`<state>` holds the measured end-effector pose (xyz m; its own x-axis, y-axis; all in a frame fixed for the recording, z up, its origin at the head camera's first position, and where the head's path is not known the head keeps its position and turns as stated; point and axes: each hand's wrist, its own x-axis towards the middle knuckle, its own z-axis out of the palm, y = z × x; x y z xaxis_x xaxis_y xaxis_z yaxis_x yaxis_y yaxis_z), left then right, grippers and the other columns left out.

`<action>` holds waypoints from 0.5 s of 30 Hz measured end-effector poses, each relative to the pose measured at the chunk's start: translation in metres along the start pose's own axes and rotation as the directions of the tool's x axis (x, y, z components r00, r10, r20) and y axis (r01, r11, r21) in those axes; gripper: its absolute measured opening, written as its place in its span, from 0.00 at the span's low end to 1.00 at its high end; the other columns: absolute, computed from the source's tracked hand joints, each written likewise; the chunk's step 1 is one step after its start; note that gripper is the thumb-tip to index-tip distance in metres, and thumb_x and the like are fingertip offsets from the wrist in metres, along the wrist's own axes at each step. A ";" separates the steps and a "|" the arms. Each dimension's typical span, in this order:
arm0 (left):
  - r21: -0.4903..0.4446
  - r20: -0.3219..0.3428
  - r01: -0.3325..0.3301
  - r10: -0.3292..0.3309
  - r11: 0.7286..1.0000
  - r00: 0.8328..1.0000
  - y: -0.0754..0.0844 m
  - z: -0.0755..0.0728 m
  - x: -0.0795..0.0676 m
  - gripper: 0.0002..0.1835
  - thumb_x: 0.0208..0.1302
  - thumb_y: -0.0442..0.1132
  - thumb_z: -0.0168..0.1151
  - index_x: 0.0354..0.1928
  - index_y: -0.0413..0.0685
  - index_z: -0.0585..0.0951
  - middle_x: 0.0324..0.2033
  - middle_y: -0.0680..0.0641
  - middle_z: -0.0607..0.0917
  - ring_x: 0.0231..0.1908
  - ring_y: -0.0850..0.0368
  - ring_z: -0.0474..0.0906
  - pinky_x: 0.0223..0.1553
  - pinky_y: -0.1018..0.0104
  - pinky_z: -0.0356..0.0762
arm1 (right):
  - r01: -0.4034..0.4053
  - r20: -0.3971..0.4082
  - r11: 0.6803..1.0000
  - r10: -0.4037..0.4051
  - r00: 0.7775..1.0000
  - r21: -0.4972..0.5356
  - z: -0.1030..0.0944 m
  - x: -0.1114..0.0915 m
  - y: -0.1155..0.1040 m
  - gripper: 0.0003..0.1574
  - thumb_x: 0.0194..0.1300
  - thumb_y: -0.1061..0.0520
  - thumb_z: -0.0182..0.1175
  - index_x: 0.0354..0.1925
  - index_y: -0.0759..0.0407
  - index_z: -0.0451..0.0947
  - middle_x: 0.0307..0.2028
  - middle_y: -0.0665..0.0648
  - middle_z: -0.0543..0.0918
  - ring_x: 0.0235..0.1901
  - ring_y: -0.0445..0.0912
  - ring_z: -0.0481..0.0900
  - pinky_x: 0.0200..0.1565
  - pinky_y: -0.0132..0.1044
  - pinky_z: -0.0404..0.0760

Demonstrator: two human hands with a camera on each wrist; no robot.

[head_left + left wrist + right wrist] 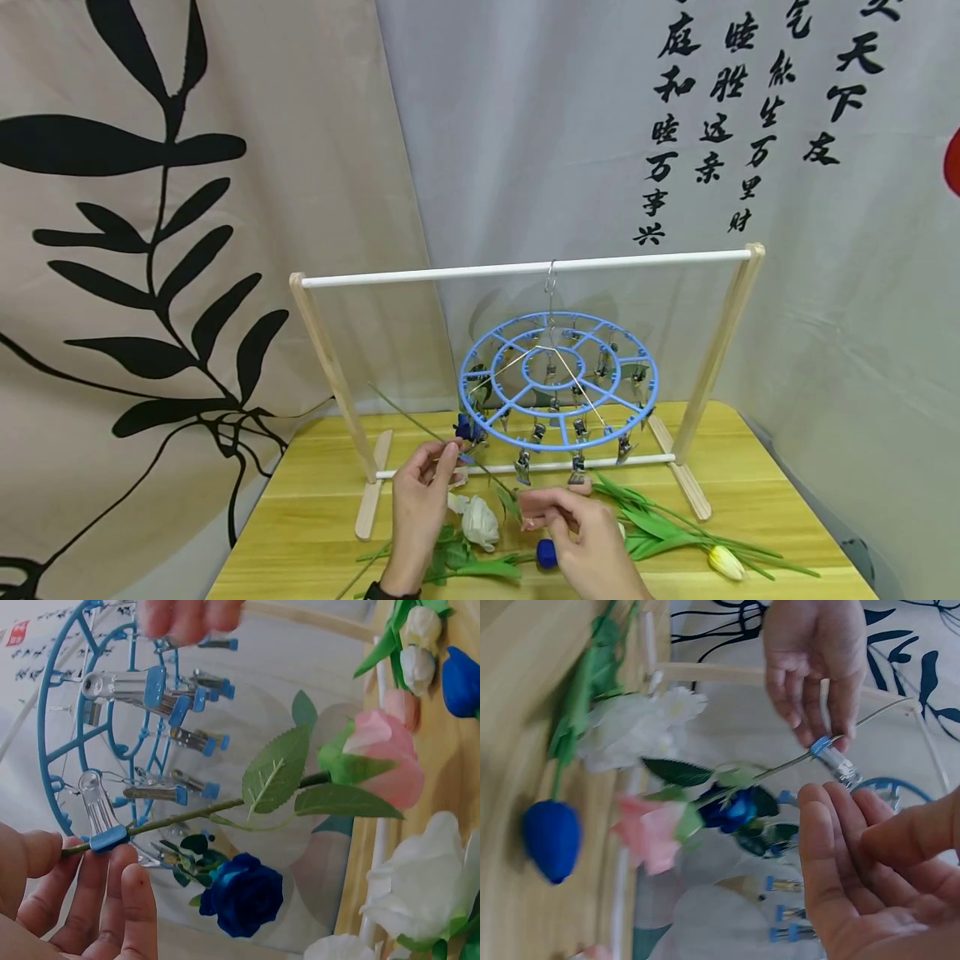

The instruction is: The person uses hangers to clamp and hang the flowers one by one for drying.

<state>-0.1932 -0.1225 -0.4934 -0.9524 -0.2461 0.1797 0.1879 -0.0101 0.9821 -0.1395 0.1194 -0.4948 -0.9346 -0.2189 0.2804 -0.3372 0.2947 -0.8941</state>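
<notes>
My left hand (423, 496) pinches the stem of a pink rose (379, 757) near its cut end. A metal clip (101, 814) with blue tips is clamped on that stem, right beside my left fingertips. The clip hangs from the rim of a round blue drying hanger (465, 367). My right hand (885, 877) has loosely bent fingers and holds nothing, a short way from the clip and stem. Next to the pink rose, a blue rose (244, 894) hangs head down. In the head view my right hand mostly hides the pink bloom.
The hanger hooks on a white bar (435, 273) of a wooden stand. Several more clips dangle from it. On the wooden table (292, 533) lie a white rose (480, 523), a blue tulip (547, 554) and a yellow-white tulip (726, 563) among green stems.
</notes>
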 end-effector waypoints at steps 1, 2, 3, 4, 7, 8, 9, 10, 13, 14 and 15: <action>0.006 -0.002 -0.002 0.002 1.000 1.000 0.000 -0.001 0.001 0.15 0.88 0.42 0.70 0.59 0.35 0.90 0.59 0.33 0.95 0.48 0.55 0.97 0.49 0.65 0.96 | 0.002 -0.006 1.000 -0.002 1.000 -0.005 -0.002 -0.002 0.004 0.25 0.82 0.75 0.59 0.59 0.54 0.93 0.53 0.56 0.98 0.51 0.40 0.96 0.52 0.34 0.96; 0.019 -0.008 -0.003 0.003 1.000 1.000 -0.001 -0.001 0.003 0.15 0.88 0.43 0.70 0.58 0.36 0.90 0.58 0.34 0.96 0.49 0.55 0.97 0.50 0.65 0.96 | -0.003 -0.004 1.000 0.003 1.000 -0.004 -0.003 -0.003 0.008 0.24 0.82 0.75 0.59 0.57 0.55 0.94 0.51 0.55 0.98 0.50 0.41 0.96 0.52 0.34 0.96; 0.031 -0.013 0.001 0.000 1.000 1.000 0.000 -0.002 0.004 0.15 0.88 0.44 0.70 0.58 0.37 0.90 0.58 0.35 0.96 0.49 0.55 0.97 0.50 0.64 0.96 | -0.013 0.004 1.000 0.013 1.000 0.001 -0.005 -0.004 0.012 0.23 0.82 0.75 0.59 0.55 0.56 0.94 0.50 0.54 0.98 0.50 0.41 0.96 0.52 0.34 0.96; 0.042 -0.017 -0.002 0.003 0.999 1.000 -0.001 -0.002 0.006 0.14 0.88 0.44 0.70 0.58 0.38 0.90 0.58 0.37 0.96 0.49 0.55 0.97 0.50 0.63 0.96 | -0.030 0.016 1.000 0.030 0.999 0.008 -0.007 -0.006 0.016 0.21 0.82 0.75 0.59 0.54 0.56 0.94 0.49 0.53 0.98 0.49 0.42 0.96 0.52 0.34 0.96; 0.063 -0.027 -0.010 0.012 0.998 1.000 -0.002 -0.003 0.010 0.13 0.88 0.45 0.71 0.57 0.40 0.91 0.58 0.39 0.97 0.49 0.59 0.96 0.49 0.66 0.95 | -0.085 0.058 0.996 0.085 0.995 0.005 -0.011 -0.008 0.026 0.21 0.82 0.74 0.58 0.54 0.58 0.93 0.47 0.52 0.98 0.48 0.43 0.95 0.49 0.33 0.94; 0.069 -0.028 -0.017 0.019 0.997 0.999 -0.002 -0.003 0.012 0.13 0.88 0.45 0.71 0.57 0.41 0.91 0.58 0.39 0.97 0.48 0.60 0.95 0.49 0.66 0.95 | -0.095 0.071 0.995 0.095 0.993 0.001 -0.012 -0.008 0.028 0.20 0.82 0.73 0.58 0.54 0.58 0.93 0.47 0.52 0.98 0.47 0.43 0.95 0.49 0.33 0.94; 0.071 -0.029 -0.022 0.024 0.997 0.999 -0.003 -0.003 0.013 0.13 0.87 0.44 0.71 0.56 0.40 0.91 0.59 0.39 0.96 0.48 0.62 0.94 0.49 0.68 0.94 | -0.098 0.078 0.995 0.098 0.992 -0.003 -0.013 -0.009 0.031 0.20 0.82 0.73 0.58 0.54 0.58 0.93 0.47 0.53 0.98 0.47 0.43 0.95 0.48 0.34 0.94; 0.070 -0.029 -0.030 0.032 0.997 0.999 -0.004 -0.003 0.015 0.12 0.87 0.43 0.71 0.56 0.40 0.91 0.59 0.39 0.96 0.48 0.62 0.94 0.48 0.69 0.93 | -0.091 0.084 0.996 0.092 0.992 -0.008 -0.013 -0.010 0.034 0.20 0.82 0.74 0.59 0.54 0.58 0.93 0.47 0.53 0.98 0.46 0.44 0.95 0.48 0.35 0.94; 0.067 -0.023 -0.051 0.053 0.996 0.998 -0.005 -0.004 0.018 0.12 0.88 0.42 0.70 0.54 0.39 0.91 0.59 0.36 0.96 0.47 0.65 0.93 0.48 0.70 0.93 | -0.041 0.095 0.999 0.044 0.995 -0.023 -0.011 -0.012 0.040 0.20 0.81 0.75 0.59 0.53 0.58 0.94 0.47 0.56 0.98 0.45 0.44 0.96 0.46 0.36 0.95; 0.063 -0.020 -0.057 0.058 0.996 0.998 -0.006 -0.004 0.019 0.12 0.88 0.42 0.70 0.54 0.38 0.91 0.60 0.35 0.95 0.47 0.65 0.93 0.48 0.70 0.93 | -0.023 0.096 0.999 0.025 0.995 -0.025 -0.010 -0.013 0.042 0.20 0.80 0.75 0.59 0.52 0.59 0.94 0.47 0.57 0.98 0.44 0.44 0.96 0.46 0.36 0.96; 0.063 -0.017 -0.065 0.066 0.996 0.998 -0.006 -0.004 0.020 0.12 0.88 0.42 0.70 0.54 0.38 0.91 0.60 0.35 0.95 0.48 0.63 0.94 0.48 0.70 0.93 | -0.011 0.100 1.000 0.013 0.995 -0.024 -0.010 -0.013 0.044 0.21 0.80 0.75 0.59 0.52 0.58 0.94 0.46 0.58 0.98 0.44 0.44 0.96 0.46 0.37 0.96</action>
<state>-0.2122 -0.1312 -0.4960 -0.9339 -0.2623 0.2429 0.2336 0.0665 0.9701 -0.1433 0.1444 -0.5348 -0.9230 -0.3069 0.2320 -0.3296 0.3197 -0.8883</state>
